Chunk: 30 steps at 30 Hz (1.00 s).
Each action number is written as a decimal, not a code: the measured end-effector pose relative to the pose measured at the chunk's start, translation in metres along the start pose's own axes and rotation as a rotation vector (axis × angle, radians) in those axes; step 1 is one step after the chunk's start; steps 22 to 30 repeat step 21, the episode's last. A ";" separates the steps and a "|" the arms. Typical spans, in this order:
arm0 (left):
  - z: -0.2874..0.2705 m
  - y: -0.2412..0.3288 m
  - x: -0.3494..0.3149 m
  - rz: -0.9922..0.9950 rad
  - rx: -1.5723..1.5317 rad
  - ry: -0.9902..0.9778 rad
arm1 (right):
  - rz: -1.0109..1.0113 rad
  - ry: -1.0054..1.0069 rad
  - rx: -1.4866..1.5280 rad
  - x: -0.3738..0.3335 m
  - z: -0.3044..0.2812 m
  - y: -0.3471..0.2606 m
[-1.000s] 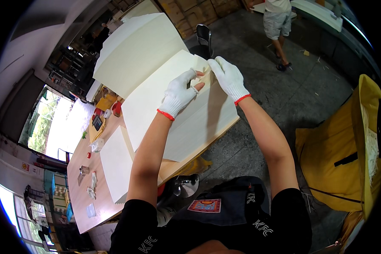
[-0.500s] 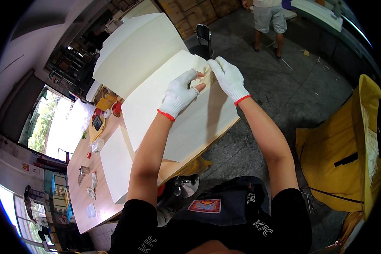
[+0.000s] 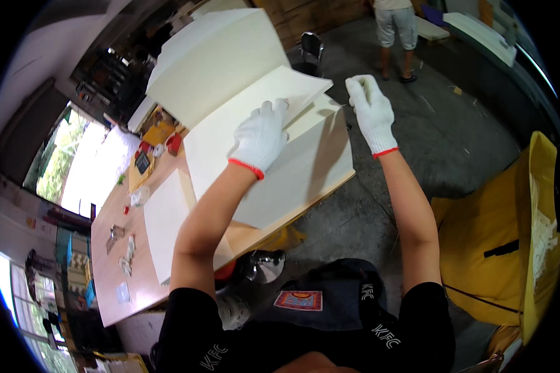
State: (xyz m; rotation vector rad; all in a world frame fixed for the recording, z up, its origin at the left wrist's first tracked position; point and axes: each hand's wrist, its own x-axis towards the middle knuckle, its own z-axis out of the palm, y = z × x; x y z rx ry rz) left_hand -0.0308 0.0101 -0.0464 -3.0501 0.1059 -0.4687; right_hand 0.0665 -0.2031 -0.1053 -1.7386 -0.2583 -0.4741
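Large white paper sheets [image 3: 224, 124] lie in a thick stack on the table, their near right corner bent upward. My left hand [image 3: 259, 138], in a white knitted glove with a red cuff, grips the near edge of the raised sheets, its thumb mostly hidden. Beneath them the lower stack [image 3: 292, 168] shows its pale side. My right hand [image 3: 372, 115], gloved alike, is held just right of the stack's corner, apart from it. Its fingers are curled closed; whether anything small is in them does not show.
A taller paper stack [image 3: 224, 62] stands behind, and a smaller one [image 3: 168, 217] lies left. The wooden table [image 3: 115, 267] also holds a calculator [image 3: 142, 163] and a metal cup [image 3: 116, 232]. A yellow bag [image 3: 485, 248] stands at right. Beyond are a black chair [image 3: 309, 53] and a person [image 3: 397, 31].
My right hand has come off the paper corner and moved right. My left hand has turned over at the sheets' edge, and the corner now stands bent up.
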 end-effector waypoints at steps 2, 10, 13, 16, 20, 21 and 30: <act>-0.018 -0.003 0.002 -0.074 -0.045 -0.117 | -0.117 -0.080 0.033 -0.009 0.008 -0.022; -0.081 -0.148 -0.023 -0.266 -0.645 0.660 | -0.894 -0.456 -0.203 -0.106 0.113 -0.112; -0.100 -0.181 -0.076 -0.293 -1.087 0.923 | -0.897 -0.591 -0.427 -0.148 0.150 -0.122; -0.094 -0.220 -0.130 -0.275 -1.338 1.149 | -0.813 -0.779 -0.673 -0.178 0.173 -0.144; -0.075 -0.233 -0.177 -0.292 -1.431 1.398 | -0.840 -0.707 -0.830 -0.206 0.196 -0.136; -0.075 -0.239 -0.188 -0.307 -1.421 1.417 | -0.860 -0.692 -0.847 -0.205 0.196 -0.132; -0.075 -0.239 -0.188 -0.307 -1.421 1.417 | -0.860 -0.692 -0.847 -0.205 0.196 -0.132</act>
